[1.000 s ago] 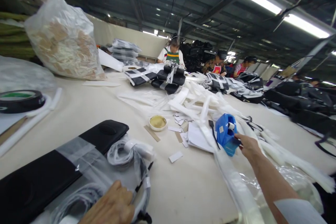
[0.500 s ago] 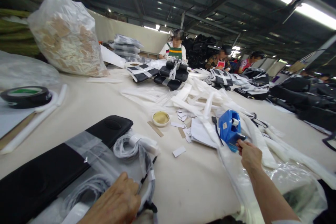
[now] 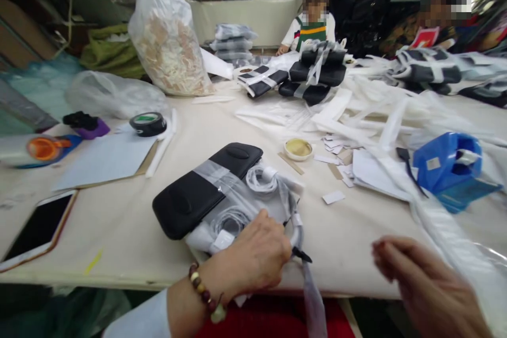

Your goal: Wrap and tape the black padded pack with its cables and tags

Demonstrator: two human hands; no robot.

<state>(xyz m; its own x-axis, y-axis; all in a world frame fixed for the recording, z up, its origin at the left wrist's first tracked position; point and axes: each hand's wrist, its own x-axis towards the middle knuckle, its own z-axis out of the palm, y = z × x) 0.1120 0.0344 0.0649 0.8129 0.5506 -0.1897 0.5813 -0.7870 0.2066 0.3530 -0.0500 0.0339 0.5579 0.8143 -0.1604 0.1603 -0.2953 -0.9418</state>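
A black padded case (image 3: pixel 198 193) lies on the table, banded with clear plastic. Beside it, in the same bundle, are a white coiled cable (image 3: pixel 253 179) and a grey coiled cable (image 3: pixel 229 222). My left hand (image 3: pixel 259 251) is closed over the bundle's near edge; its fingertips are hidden. From under that edge a translucent strip (image 3: pixel 312 296) hangs over the table front. My right hand (image 3: pixel 423 274), smeared by motion, is above the table at the right, fingers pinched together, apart from the bundle. Anything in that pinch cannot be made out. Farther back stands a blue tape dispenser (image 3: pixel 439 161).
A round lid (image 3: pixel 298 149) and paper slips (image 3: pixel 333 197) lie beyond the bundle. At left are a phone (image 3: pixel 37 227), a cardboard sheet (image 3: pixel 106 161) and a black tape roll (image 3: pixel 148 124). White foam strips (image 3: pixel 396 121) cover the right side. A co-worker (image 3: pixel 312 21) sits opposite.
My right hand has left the blue dispenser and come back toward me. The view has turned left, showing the phone. My left hand stays at the bundle.
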